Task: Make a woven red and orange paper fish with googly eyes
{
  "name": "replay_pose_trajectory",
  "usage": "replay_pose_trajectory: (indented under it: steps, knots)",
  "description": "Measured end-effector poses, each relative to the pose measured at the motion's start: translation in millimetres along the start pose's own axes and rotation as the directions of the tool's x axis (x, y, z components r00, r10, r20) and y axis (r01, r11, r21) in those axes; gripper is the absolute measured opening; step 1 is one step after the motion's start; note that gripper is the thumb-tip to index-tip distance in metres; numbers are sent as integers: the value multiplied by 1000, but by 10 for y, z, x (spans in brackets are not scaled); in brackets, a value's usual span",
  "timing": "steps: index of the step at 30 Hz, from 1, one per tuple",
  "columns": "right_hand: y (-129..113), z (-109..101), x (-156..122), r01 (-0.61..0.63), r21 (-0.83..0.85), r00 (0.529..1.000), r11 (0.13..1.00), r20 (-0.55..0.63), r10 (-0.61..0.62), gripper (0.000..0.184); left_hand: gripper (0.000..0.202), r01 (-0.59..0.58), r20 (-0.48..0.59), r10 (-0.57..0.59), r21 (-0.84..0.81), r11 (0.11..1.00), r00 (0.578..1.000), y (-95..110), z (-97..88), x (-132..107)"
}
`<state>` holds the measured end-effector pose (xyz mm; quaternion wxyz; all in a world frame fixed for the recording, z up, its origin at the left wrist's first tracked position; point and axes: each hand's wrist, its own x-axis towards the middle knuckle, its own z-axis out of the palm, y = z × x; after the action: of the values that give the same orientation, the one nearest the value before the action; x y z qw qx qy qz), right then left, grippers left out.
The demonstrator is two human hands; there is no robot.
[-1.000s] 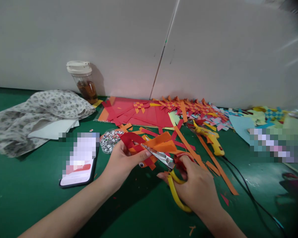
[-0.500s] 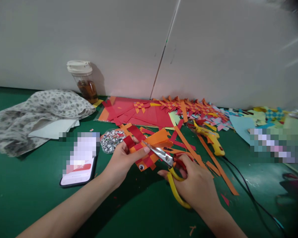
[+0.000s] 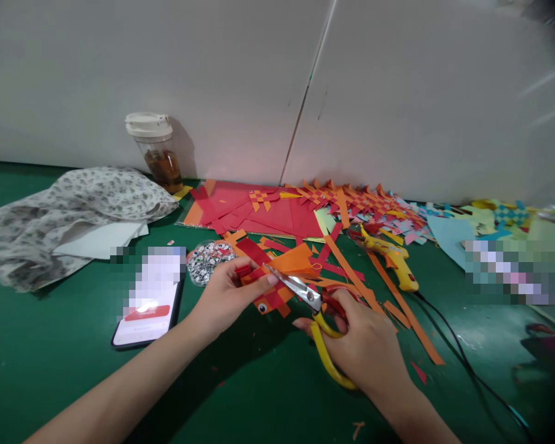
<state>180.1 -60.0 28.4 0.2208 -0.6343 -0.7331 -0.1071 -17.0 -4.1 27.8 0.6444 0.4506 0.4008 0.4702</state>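
Observation:
My left hand [image 3: 222, 296] pinches a woven red and orange paper fish [image 3: 271, 287] with a googly eye, held just above the green table [image 3: 65, 370]. My right hand [image 3: 367, 348] grips yellow-handled scissors [image 3: 312, 311], fingers through the loops. The steel blades point left and up, and their tips meet the paper strips beside my left thumb. Red and orange strip ends stick out past my left fingers.
A phone [image 3: 148, 302] lies left of my hands, a dish of googly eyes [image 3: 208, 260] behind it. A yellow glue gun [image 3: 393, 259] with a black cord lies right. Paper sheets and woven pieces [image 3: 305, 206], a drink cup [image 3: 157, 151] and a patterned cloth [image 3: 60, 216] line the back.
The curled red strip above my left hand is gone from its raised loop and now lies flatter. The paper fish has turned slightly, and the scissors have moved a little leftward into the strips.

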Motion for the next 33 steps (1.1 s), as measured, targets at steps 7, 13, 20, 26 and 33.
replay_pose_trajectory:
  steps: [7, 13, 20, 26, 33]
  knots:
    - [23, 26, -25, -11, -3, 1000, 1000, 18, 11, 38, 21, 8, 2, -8, 38, 999, 1000, 29, -3, -6]
    - [16, 2, -9, 1, 5, 1000, 1000, 9, -1, 39, 20, 9, 12, -9, 4, 1000, 1000, 25, -6, -6]
    - [2, -6, 5, 18, -3, 1000, 1000, -16, -18, 39, 20, 5, 13, -5, 4, 1000, 1000, 14, -12, -2]
    - [9, -3, -1, 18, 2, 1000, 1000, -14, -18, 41, 21, 9, 0, -9, 10, 1000, 1000, 11, -8, -7]
    - [30, -6, 8, 31, -81, 999, 996, -28, -34, 39, 24, 33, 2, -33, 42, 999, 999, 64, -9, -7]
